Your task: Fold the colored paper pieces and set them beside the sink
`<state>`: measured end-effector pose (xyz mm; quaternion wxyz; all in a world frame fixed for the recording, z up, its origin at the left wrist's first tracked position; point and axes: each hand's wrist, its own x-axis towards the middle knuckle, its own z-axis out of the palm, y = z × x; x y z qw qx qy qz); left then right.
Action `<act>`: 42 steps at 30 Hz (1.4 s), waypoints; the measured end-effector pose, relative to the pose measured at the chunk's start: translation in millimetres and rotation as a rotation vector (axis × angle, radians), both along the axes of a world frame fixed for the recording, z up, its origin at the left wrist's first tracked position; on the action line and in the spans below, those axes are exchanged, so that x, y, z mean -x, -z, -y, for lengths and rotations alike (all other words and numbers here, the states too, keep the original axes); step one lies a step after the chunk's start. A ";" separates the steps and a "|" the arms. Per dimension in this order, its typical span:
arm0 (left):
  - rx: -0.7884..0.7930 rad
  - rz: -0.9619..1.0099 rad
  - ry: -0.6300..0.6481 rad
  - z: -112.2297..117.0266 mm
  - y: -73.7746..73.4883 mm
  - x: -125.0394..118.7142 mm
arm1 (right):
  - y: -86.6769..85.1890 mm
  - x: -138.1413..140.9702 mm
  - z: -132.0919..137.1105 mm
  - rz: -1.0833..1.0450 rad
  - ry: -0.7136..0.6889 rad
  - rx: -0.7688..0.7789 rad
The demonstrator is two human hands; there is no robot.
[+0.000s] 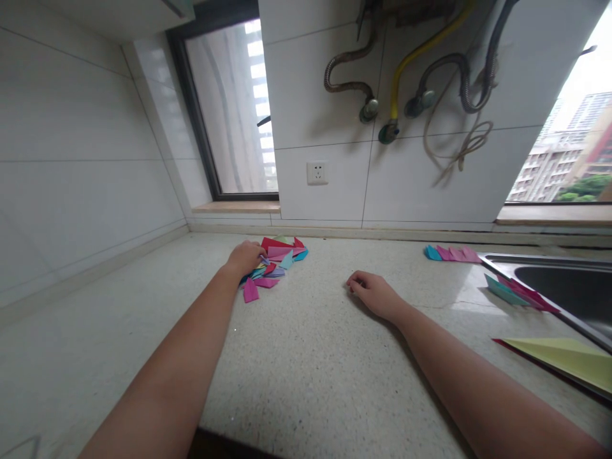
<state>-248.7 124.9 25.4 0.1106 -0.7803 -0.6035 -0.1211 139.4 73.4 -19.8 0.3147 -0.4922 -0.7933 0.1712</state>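
Observation:
My left hand (245,257) reaches far across the speckled countertop (306,357) into a heap of small folded paper pieces (277,262) in pink, red, blue and pale yellow. Its fingers are curled down on the heap, and what they grip is hidden. My right hand (373,294) rests knuckles-up on the bare counter to the right of the heap. The fingers there are curled under, with nothing visible in them.
A row of folded pink and blue pieces (452,254) lies at the back right. More folded pieces (519,293) sit on the rim of a steel sink (568,287). A yellow-green sheet over a red one (564,360) lies at the right edge. Wall socket (317,173) and hoses above.

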 end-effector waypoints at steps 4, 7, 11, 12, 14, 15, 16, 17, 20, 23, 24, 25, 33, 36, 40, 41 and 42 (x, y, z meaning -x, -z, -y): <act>-0.050 -0.023 0.029 3.5 -5.4 -4.9 | 0.1 -0.9 0.8 -0.001 -0.007 -0.002; -0.099 -0.011 0.036 5.6 -14.4 -11.2 | -0.2 -1.6 1.7 -0.009 -0.013 -0.003; -0.188 0.001 0.114 12.4 -33.2 -28.3 | -0.7 -1.6 3.3 0.002 -0.016 -0.018; -0.219 0.011 0.152 15.6 -38.8 -34.7 | -0.9 -1.4 3.8 0.010 -0.014 -0.022; -0.274 0.043 0.237 23.6 -49.8 -49.8 | -1.1 -1.1 4.7 0.019 -0.007 -0.023; -0.299 0.075 0.273 28.2 -54.7 -58.3 | -1.3 -1.0 5.1 0.019 -0.005 -0.021; -0.320 0.114 0.308 32.8 -59.0 -67.5 | -1.4 -1.1 5.6 0.014 -0.005 -0.021; -0.339 0.164 0.350 37.4 -62.2 -77.1 | -1.5 -1.2 6.0 0.005 -0.007 -0.022; -0.356 0.387 0.499 47.9 -63.1 -108.9 | -1.9 -1.9 6.6 -0.035 -0.008 -0.028; -0.319 0.818 0.539 51.6 -50.4 -143.2 | -1.7 -2.8 5.5 -0.084 0.015 -0.030; -0.248 0.986 0.568 51.6 -44.2 -154.1 | -1.6 -3.2 4.8 -0.109 0.029 -0.031; -0.167 1.131 0.604 51.1 -37.5 -164.2 | -1.4 -3.7 3.9 -0.140 0.042 -0.031; 0.120 1.465 0.608 46.3 12.3 -199.3 | 2.6 -13.7 -9.4 -0.322 0.177 0.011; 0.058 1.399 0.556 48.0 25.2 -199.6 | 4.7 -16.0 -13.1 -0.346 0.207 0.020; -0.035 1.220 0.501 52.4 33.9 -199.1 | 5.5 -12.6 -11.2 -0.364 0.148 0.027; -0.046 1.196 0.498 53.2 35.1 -199.0 | 5.3 -10.9 -9.8 -0.370 0.121 0.025; -0.054 1.182 0.499 53.8 36.0 -198.9 | 5.1 -9.2 -8.2 -0.376 0.096 0.021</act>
